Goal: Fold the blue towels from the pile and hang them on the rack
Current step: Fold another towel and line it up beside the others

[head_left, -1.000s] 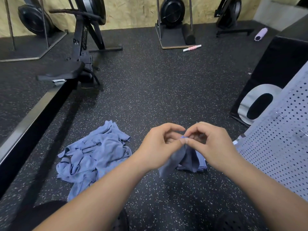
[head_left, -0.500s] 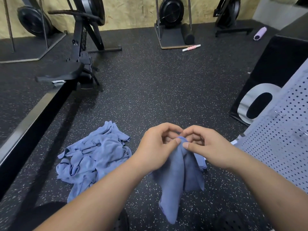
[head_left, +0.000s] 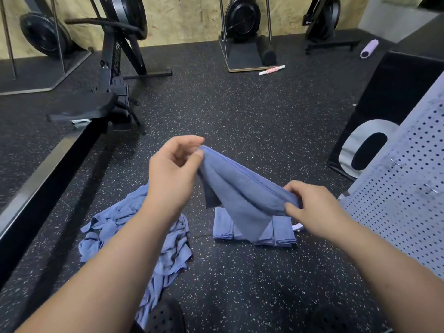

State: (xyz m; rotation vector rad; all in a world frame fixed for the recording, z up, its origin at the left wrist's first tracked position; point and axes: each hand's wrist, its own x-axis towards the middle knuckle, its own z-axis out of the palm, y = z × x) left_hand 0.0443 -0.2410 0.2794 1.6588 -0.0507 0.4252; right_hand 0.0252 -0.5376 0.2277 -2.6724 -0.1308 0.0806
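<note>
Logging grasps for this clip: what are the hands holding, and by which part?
One blue towel, stretched between both hands: the left-hand grip pinches one top corner, the right-hand grip the other end of that edge.

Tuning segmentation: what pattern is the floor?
Floor is black with pale speckles, clearest in head view.

- The blue towel (head_left: 240,195) is up in the air and folded over on itself. The left hand (head_left: 173,169) pinches its high end and the right hand (head_left: 312,207) pinches its low end. One corner points down.
- The pile of blue towels (head_left: 134,227) lies all crumpled on the floor (head_left: 240,104), partly under the left arm.
- The folded towels (head_left: 223,228) lie flat in a neat stack on the floor, right under the held one.
</note>
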